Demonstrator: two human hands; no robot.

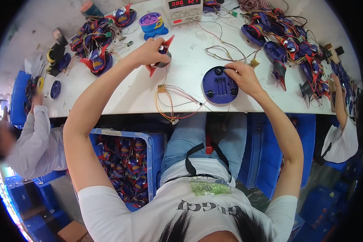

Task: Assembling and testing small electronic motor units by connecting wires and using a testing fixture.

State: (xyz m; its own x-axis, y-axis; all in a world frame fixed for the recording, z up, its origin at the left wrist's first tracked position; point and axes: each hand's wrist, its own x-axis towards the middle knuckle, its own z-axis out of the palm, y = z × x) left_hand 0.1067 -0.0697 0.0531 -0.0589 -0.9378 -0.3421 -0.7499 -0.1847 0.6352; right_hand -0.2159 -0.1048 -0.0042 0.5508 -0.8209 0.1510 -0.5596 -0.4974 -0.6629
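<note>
Apparently holding a dark, rounded plastic part with pointed red fins (164,60) tight in the left hand (154,51), above the white tabletop (137,92), perhaps sparing the fins. Touching or pinching, cannot tell which, a purple, round plastic base with black wheels (221,85) near the front edge with the right hand (244,77), perhaps for steadiness. Leaving open surface between, but with thin coloured wires (170,97) hanging over that edge.

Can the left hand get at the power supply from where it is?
Probably yes: the power supply stands farther back, and nothing seems to block the way. But the left hand has its grip on a red-finned part, which would likely need setting down first.
</note>
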